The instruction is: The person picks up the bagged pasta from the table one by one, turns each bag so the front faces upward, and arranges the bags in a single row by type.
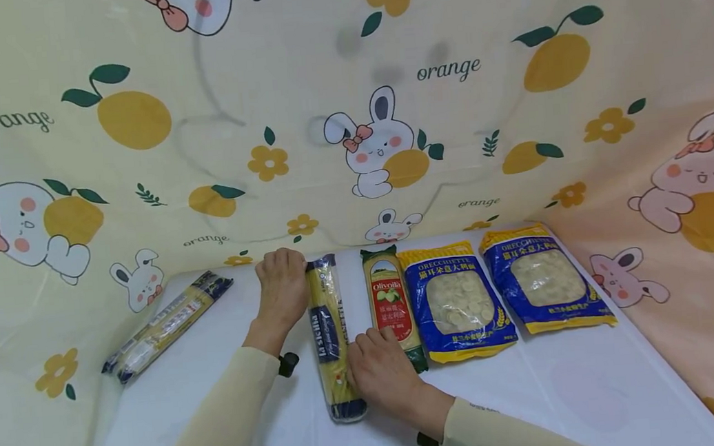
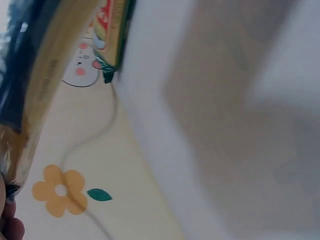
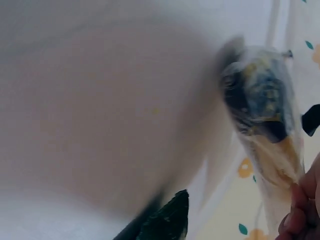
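A long clear packet of spaghetti (image 1: pixel 327 335) with dark blue bands stands nearly lengthwise before me, held in both hands. My left hand (image 1: pixel 282 287) grips its far end from the left side. Lower down, my right hand (image 1: pixel 382 366) holds its right edge, near the bottom blue band. In the left wrist view, fingertips (image 2: pixel 14 229) show at the end of the packet (image 2: pixel 37 85). The right wrist view has the fingers (image 3: pixel 296 216) pinching the side of the packet (image 3: pixel 270 120), its blue end above them.
Right of the held packet lies a red-labelled Olivoila pasta packet (image 1: pixel 390 297), close to my right hand. Two blue-and-yellow orecchiette bags (image 1: pixel 458 302) (image 1: pixel 547 277) lie beyond it. Another spaghetti packet (image 1: pixel 168 326) lies slanted at left. A patterned cloth (image 1: pixel 296 68) hangs behind the white table (image 1: pixel 519 405).
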The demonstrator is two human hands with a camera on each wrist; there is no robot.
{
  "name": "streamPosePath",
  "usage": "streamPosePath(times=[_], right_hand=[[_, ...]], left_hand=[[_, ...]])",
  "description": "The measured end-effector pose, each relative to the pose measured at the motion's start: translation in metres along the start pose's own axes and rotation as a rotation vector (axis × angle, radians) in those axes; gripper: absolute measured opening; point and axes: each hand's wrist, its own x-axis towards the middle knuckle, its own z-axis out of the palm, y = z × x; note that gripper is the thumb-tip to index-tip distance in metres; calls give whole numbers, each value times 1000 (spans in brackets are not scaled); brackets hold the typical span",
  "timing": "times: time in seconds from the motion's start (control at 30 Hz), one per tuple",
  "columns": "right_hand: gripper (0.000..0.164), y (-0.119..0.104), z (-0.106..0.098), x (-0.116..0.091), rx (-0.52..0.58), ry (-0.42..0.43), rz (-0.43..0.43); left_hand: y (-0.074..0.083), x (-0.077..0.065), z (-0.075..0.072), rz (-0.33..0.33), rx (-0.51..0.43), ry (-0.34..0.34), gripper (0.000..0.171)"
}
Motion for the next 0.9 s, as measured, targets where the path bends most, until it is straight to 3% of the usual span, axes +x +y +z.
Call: streamPosePath(times=[0.3, 0.57, 0.9], right_hand=[[26, 1, 11, 0, -86, -17, -3], [26, 3, 21, 1, -86, 7, 16], [26, 5, 28, 5, -87, -55, 44]], left_hand=[[-5, 2, 15, 29, 87, -50, 22], [-14, 0, 27, 18, 100, -90, 21], [-19, 2, 44, 17, 136, -166, 18]])
